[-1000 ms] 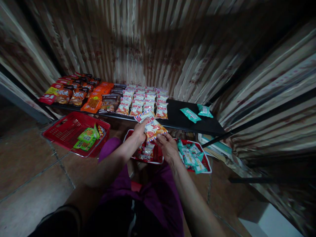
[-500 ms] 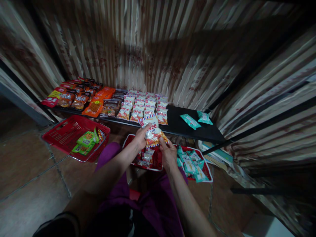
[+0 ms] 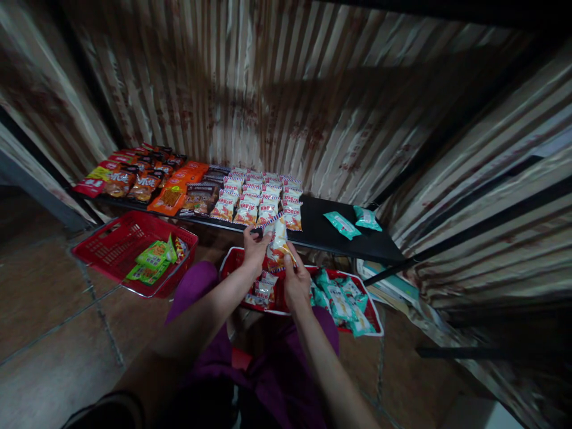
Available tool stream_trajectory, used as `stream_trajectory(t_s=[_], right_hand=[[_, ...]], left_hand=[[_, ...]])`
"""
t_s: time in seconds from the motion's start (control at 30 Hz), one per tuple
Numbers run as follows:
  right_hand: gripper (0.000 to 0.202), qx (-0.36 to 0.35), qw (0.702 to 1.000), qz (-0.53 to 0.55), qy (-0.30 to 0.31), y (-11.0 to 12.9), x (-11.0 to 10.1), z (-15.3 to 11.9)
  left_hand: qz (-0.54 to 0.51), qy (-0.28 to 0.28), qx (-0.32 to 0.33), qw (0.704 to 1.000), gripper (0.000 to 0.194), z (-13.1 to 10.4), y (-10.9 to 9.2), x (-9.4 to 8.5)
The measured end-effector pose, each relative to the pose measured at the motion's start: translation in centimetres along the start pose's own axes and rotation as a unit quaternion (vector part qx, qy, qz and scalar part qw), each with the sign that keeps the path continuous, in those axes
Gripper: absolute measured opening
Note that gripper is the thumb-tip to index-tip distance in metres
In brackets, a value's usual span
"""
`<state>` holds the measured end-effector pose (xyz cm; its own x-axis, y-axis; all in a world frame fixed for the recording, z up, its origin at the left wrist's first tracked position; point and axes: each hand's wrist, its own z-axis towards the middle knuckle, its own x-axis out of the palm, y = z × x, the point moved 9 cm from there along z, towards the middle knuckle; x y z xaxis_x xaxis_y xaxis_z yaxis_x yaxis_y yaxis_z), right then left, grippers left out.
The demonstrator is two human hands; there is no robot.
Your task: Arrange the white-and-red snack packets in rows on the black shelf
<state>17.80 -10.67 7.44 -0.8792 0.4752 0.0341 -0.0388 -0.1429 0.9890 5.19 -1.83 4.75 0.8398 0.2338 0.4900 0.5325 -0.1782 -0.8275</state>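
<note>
Red openwork plastic basket (image 3: 105, 245) at left. Left hand (image 3: 254, 249): thumb and forefinger parted, thumb at the left side of a white-and-orange pillow-shaped film packet (image 3: 278, 245); whether it grips cannot be told. Packet between the hands, long axis running roughly near to far, far end beside the near edge of the flat black shelf (image 3: 313, 217). Right hand (image 3: 297, 281): closed in a pinch on the packet's near right corner, farther from the shelf than the left.

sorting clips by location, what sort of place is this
Probably a small shop or a mock-up of one: packaged snacks are grouped by kind on a low black shelf, and red baskets holding more packets stand in front of it.
</note>
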Motion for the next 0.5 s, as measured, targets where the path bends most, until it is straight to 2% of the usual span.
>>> stream_trajectory(t_s=[0.07, 0.17, 0.33, 0.4, 0.5], right_hand=[[0.044, -0.076, 0.992, -0.102, 0.007, 1.0, 0.0, 0.0], [0.044, -0.171, 0.957, -0.233, 0.024, 2.6, 0.9, -0.5], [0.052, -0.277, 0.885, -0.374, 0.024, 3.9, 2.5, -1.5], [0.055, -0.292, 0.868, -0.401, 0.029, 4.0, 2.9, -1.9], [0.055, -0.295, 0.861, -0.412, 0.039, 4.0, 3.2, -2.3]], left_hand=[[0.008, 0.025, 0.010, 1.000, 0.037, 0.1, 0.0, 0.3], [-0.025, 0.119, -0.031, 0.992, 0.019, -0.3, 0.6, 1.7], [-0.077, 0.198, -0.155, 0.965, 0.034, -2.0, 2.2, 3.0], [-0.099, 0.240, -0.152, 0.954, 0.036, -2.6, 1.6, 3.8], [-0.115, 0.298, -0.122, 0.940, 0.036, -3.3, 0.4, 4.5]])
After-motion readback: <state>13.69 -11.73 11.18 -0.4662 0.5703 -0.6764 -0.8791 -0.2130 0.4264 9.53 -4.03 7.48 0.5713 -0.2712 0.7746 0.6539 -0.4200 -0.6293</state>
